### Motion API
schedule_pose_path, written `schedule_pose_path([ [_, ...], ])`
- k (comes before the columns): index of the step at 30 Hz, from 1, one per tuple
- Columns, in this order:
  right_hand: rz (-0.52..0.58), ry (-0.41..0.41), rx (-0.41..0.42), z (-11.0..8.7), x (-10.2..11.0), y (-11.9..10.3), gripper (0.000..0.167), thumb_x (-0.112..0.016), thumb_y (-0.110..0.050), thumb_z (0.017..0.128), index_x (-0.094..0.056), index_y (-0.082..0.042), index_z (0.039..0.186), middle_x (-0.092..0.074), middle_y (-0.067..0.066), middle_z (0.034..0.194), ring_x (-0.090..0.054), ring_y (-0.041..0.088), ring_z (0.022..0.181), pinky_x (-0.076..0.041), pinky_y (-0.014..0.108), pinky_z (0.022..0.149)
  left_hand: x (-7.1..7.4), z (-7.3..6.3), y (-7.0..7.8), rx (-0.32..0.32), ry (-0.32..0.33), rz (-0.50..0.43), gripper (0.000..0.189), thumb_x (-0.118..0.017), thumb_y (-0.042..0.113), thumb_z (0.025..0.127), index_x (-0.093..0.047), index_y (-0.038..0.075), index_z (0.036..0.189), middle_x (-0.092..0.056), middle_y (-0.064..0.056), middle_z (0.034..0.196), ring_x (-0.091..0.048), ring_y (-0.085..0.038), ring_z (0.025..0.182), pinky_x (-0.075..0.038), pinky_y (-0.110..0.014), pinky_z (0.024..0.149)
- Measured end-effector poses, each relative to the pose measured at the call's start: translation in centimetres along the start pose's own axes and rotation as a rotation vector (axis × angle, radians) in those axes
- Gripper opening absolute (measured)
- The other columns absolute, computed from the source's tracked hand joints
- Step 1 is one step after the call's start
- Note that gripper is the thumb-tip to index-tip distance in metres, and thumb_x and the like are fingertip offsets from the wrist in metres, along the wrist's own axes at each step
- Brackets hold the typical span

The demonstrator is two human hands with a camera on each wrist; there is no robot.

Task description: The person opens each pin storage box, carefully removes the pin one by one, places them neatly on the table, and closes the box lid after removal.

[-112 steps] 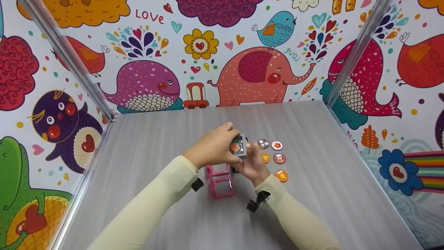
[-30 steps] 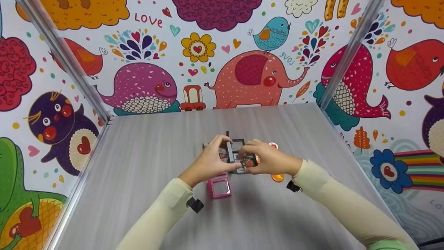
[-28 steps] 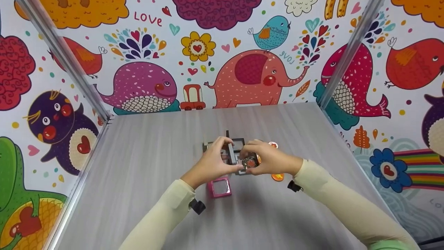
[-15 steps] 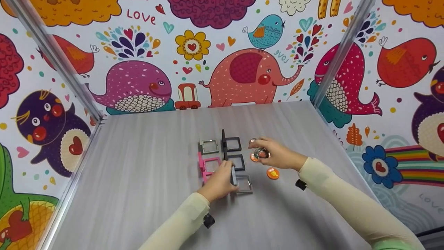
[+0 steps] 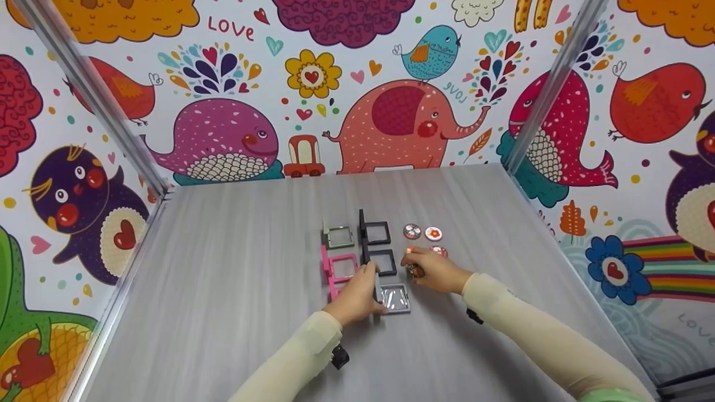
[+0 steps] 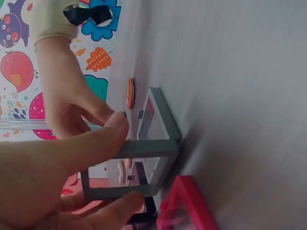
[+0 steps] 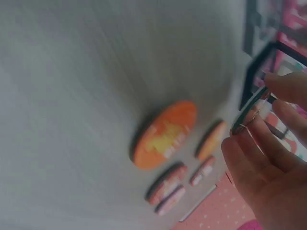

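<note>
My left hand (image 5: 354, 296) grips the upright half of a grey hinged display frame (image 5: 395, 298); its other half, with a clear film window, lies flat on the table. The left wrist view shows the thumb on one edge of that grey half and the fingers on the opposite edge. My right hand (image 5: 438, 271) pinches a round button badge (image 7: 249, 112) with a dark rim by its edges, just right of the frames. In the head view the badge (image 5: 415, 271) shows dark with some orange, partly covered by the fingers.
Behind the grey frame stand two black open frames (image 5: 381, 262), with pink frames (image 5: 342, 267) and an olive-grey frame (image 5: 339, 237) to their left. Several badges lie at right, including a flower badge (image 5: 433, 233) and an orange badge (image 7: 165, 135). Printed panels (image 5: 223, 139) enclose the table.
Both hands earlier held the grey frame with the badge at it, above the table. The left hand has lowered the frame to the row's near end; the right hand has moved rightward with the badge.
</note>
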State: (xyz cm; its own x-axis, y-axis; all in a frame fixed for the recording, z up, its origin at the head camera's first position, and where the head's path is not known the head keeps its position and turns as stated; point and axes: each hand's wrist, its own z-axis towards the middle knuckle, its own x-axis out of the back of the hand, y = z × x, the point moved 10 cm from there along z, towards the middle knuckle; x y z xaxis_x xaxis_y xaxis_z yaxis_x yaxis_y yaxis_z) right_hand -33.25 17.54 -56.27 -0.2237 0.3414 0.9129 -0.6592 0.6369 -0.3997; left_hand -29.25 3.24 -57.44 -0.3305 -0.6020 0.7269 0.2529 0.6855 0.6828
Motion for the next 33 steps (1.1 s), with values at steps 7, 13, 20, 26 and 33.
schedule_pose_path([
  [7,-0.07,0.005,0.042,0.3,-1.4,0.0,0.042,-0.083,0.017,0.074,-0.073,-0.003,0.111,-0.07,0.009,0.104,-0.066,0.023,0.091,-0.06,0.04,0.081,0.2,0.0,0.1,0.008,0.02,-0.027,0.1,-0.101,0.009,0.071,-0.043,-0.003,0.151,-0.057,-0.025,0.145,-0.061,-0.041,0.13,-0.05,-0.049,0.113],
  [13,-0.112,0.06,0.057,0.0,-1.6,-0.2,0.04,-0.084,0.016,0.074,-0.073,-0.002,0.108,-0.068,0.01,0.102,-0.063,0.023,0.092,-0.059,0.042,0.081,1.0,-1.5,1.3,-0.03,0.033,0.063,0.109,-0.098,0.011,0.077,-0.034,-0.005,0.163,-0.042,-0.031,0.161,-0.055,-0.042,0.139,-0.046,-0.046,0.117],
  [20,-0.011,0.33,0.038,-1.6,0.8,-4.8,0.039,-0.084,0.011,0.078,-0.073,-0.003,0.112,-0.068,0.012,0.117,-0.065,0.034,0.113,-0.054,0.053,0.1,5.7,-7.4,2.1,-0.235,0.307,0.003,0.067,-0.089,0.008,0.09,-0.057,-0.002,0.148,-0.062,-0.014,0.138,-0.069,-0.027,0.114,-0.059,-0.039,0.1],
  [26,0.2,0.607,0.059,-4.8,2.8,-11.2,0.04,-0.083,0.013,0.082,-0.075,-0.006,0.117,-0.071,0.002,0.127,-0.066,0.025,0.119,-0.055,0.04,0.104,8.2,-13.5,-0.5,-0.217,0.641,-0.2,0.04,-0.082,-0.007,0.091,-0.072,0.009,0.126,-0.066,0.002,0.119,-0.068,-0.021,0.107,-0.063,-0.041,0.091],
  [33,0.181,0.692,0.053,-4.2,1.3,-12.7,0.048,-0.087,0.015,0.079,-0.079,-0.012,0.117,-0.071,-0.003,0.13,-0.066,0.021,0.121,-0.055,0.034,0.105,6.8,-14.4,-3.5,-0.096,0.723,0.027,0.041,-0.085,-0.003,0.091,-0.072,0.006,0.129,-0.06,-0.001,0.127,-0.06,-0.025,0.12,-0.059,-0.042,0.095],
])
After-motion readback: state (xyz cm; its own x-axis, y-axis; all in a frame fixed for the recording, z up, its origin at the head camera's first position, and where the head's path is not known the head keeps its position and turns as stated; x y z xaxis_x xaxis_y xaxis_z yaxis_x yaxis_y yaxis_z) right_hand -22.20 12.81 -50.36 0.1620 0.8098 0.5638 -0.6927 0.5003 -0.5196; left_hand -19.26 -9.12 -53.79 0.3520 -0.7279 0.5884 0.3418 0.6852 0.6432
